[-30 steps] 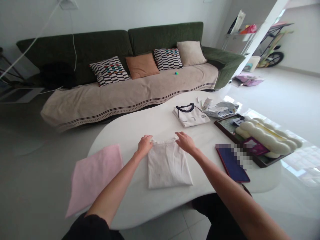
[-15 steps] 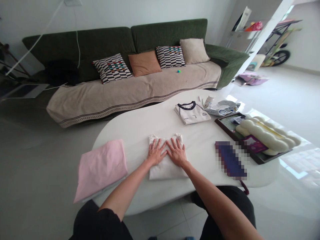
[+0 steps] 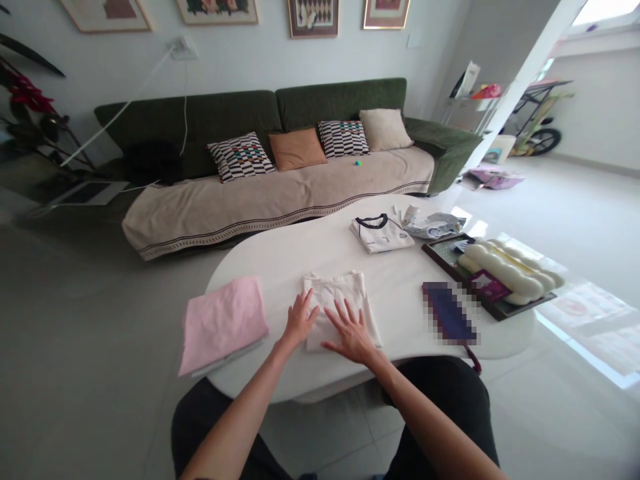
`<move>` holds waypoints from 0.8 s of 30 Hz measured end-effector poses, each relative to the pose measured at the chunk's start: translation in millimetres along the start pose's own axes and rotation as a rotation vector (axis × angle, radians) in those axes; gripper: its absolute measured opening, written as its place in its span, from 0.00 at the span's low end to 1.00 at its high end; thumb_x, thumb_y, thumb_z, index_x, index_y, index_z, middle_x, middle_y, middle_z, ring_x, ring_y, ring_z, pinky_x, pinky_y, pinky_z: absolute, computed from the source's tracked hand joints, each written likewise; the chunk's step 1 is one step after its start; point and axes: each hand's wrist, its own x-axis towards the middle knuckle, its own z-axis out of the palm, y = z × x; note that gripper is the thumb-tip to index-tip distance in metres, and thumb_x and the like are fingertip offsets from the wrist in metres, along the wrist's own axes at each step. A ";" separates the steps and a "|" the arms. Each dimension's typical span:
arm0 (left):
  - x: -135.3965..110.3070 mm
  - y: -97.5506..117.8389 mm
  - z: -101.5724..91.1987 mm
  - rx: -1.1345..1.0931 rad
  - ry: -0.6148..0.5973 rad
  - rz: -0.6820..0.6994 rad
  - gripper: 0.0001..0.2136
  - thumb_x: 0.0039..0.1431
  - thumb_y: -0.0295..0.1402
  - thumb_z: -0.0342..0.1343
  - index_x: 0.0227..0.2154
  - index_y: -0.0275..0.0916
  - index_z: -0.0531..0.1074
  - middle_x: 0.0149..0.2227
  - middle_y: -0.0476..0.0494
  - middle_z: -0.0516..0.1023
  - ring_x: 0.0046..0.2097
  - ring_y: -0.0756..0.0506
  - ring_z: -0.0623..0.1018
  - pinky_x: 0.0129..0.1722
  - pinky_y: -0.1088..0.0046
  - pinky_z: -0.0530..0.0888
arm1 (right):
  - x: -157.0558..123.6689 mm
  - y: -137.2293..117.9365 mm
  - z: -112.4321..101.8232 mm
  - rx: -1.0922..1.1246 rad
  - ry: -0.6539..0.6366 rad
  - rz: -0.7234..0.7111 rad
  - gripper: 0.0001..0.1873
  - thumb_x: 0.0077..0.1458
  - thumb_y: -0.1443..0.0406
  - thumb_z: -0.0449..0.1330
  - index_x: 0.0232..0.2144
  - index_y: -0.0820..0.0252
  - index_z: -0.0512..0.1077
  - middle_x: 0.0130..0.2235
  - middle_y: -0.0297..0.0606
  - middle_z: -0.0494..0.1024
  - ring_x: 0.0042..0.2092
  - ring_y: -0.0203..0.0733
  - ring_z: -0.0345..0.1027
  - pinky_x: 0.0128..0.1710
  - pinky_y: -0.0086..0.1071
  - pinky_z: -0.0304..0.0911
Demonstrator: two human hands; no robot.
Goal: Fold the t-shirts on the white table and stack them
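Observation:
A folded cream cloth (image 3: 345, 297) lies on the white oval table (image 3: 300, 253) in front of me. My left hand (image 3: 300, 321) rests flat on its near left part, fingers spread. My right hand (image 3: 350, 329) lies flat on its near edge, fingers spread too. Neither hand grips anything. A folded pink cloth (image 3: 223, 323) sits at the table's left end. A folded white shirt with a dark collar (image 3: 381, 233) lies farther back on the right.
A dark tray (image 3: 440, 250) with a cream cushion-like thing (image 3: 510, 267) stands at the table's right end, beside a dark blue flat item (image 3: 447, 319) and crumpled packets (image 3: 434, 224). A green sofa (image 3: 320, 107) with several cushions runs behind the table.
My hands went from the cloth's far corners to lie flat on it, then slid toward its near edge. The view lifted, showing pictures on the wall.

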 end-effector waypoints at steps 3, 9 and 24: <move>-57.8 -2.3 -3.2 -0.393 0.074 -0.101 0.25 0.57 0.44 0.44 0.56 0.38 0.53 0.54 0.35 0.64 0.54 0.44 0.66 0.52 0.65 0.61 | -24.1 -12.2 11.2 -0.006 -0.050 -0.056 0.50 0.39 0.42 0.56 0.60 0.50 0.43 0.63 0.43 0.37 0.62 0.59 0.24 0.53 0.60 0.31; -168.8 1.7 -2.0 -0.894 -0.329 -0.534 0.22 0.52 0.50 0.46 0.41 0.37 0.66 0.38 0.39 0.76 0.37 0.44 0.77 0.41 0.67 0.68 | -75.1 -26.7 40.0 -0.059 0.066 -0.147 0.40 0.45 0.56 0.59 0.59 0.50 0.50 0.61 0.44 0.48 0.60 0.61 0.36 0.53 0.57 0.40; -151.0 38.2 10.9 -1.547 -0.795 -0.458 0.23 0.52 0.38 0.46 0.50 0.33 0.63 0.53 0.30 0.65 0.55 0.38 0.64 0.49 0.57 0.60 | -1.0 -45.4 -69.5 1.233 -0.035 0.262 0.19 0.45 0.67 0.48 0.41 0.66 0.67 0.28 0.39 0.75 0.32 0.44 0.69 0.34 0.38 0.65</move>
